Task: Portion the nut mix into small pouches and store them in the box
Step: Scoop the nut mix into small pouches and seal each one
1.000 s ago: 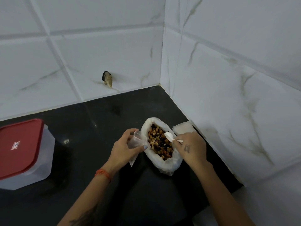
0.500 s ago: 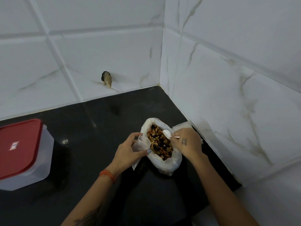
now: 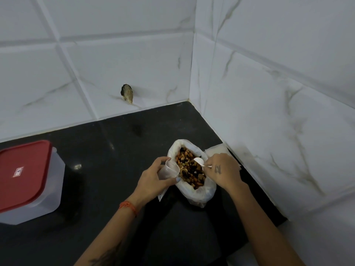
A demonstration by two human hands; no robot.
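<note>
I see my left hand (image 3: 153,180) holding the small pouch (image 3: 170,170) open just left of the nut mix (image 3: 190,170), while my right hand (image 3: 221,172) pinches the white spoon (image 3: 199,162) above it.

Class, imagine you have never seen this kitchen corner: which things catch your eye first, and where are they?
The open white bag of nut mix sits near the tiled corner on the black counter, between both hands. The right hand holds a white spoon over the nuts, while the left hand grips a small clear pouch beside the bag. Far left stands a red-lidded plastic box, closed.
</note>
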